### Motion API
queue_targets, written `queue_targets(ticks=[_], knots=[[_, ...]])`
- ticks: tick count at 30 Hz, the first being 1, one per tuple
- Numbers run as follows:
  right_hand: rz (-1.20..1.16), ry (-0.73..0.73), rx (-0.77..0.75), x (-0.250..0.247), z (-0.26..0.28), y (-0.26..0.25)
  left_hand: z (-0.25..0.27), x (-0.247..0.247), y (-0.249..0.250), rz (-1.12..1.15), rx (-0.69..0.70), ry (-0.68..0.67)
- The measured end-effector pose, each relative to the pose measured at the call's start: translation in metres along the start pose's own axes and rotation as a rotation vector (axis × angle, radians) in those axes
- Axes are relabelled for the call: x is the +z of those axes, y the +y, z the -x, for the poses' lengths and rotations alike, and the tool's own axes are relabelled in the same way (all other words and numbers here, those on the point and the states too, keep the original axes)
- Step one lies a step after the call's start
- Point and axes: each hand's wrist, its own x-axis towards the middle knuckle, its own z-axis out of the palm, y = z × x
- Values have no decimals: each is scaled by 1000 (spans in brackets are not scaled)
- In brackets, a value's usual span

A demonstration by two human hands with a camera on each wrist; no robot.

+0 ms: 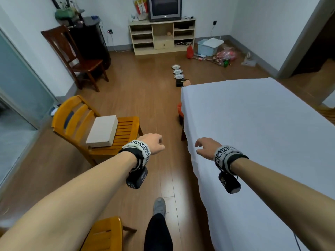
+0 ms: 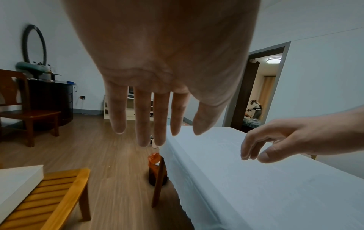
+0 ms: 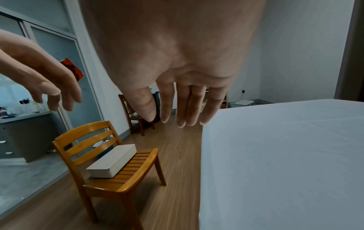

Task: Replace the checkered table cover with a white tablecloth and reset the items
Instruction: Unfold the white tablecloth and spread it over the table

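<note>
White cloth (image 1: 262,133) already covers the table, flat on top and hanging over the near side, and no checkered cover is in view. Both hands are empty. The left hand (image 1: 154,144) hangs over the floor between the chair (image 1: 101,131) and the table, its fingers loose and straight in the left wrist view. The right hand (image 1: 205,146) is over the table edge with relaxed fingers; whether it touches the cloth I cannot tell.

So the covering step looks finished, and the resetting is in hand. Three plates (image 1: 178,71) lie in a row on the floor beyond the far table corner, with a dark box (image 1: 180,82) next to them. A white box (image 1: 103,131) sits on the chair seat, near the left hand. The next move probably calls for walking forward, bending down and lifting the plates one at a time onto the cloth without wrinkling it.
</note>
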Motion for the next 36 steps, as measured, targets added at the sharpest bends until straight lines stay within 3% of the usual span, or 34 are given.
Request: queue_targets(ticks=[8, 20, 28, 36], knots=[[-13, -4, 193, -65, -164, 18, -208, -75, -44, 17, 136, -36], [-101, -1, 361, -144, -383, 77, -458, -167, -58, -42, 295, -84], [-140, -30, 365, -201, -565, 110, -616, -218, -93, -43, 240, -158], [-111, -64, 272, -257, -741, 86, -759, -280, -169, -7, 142, -154]])
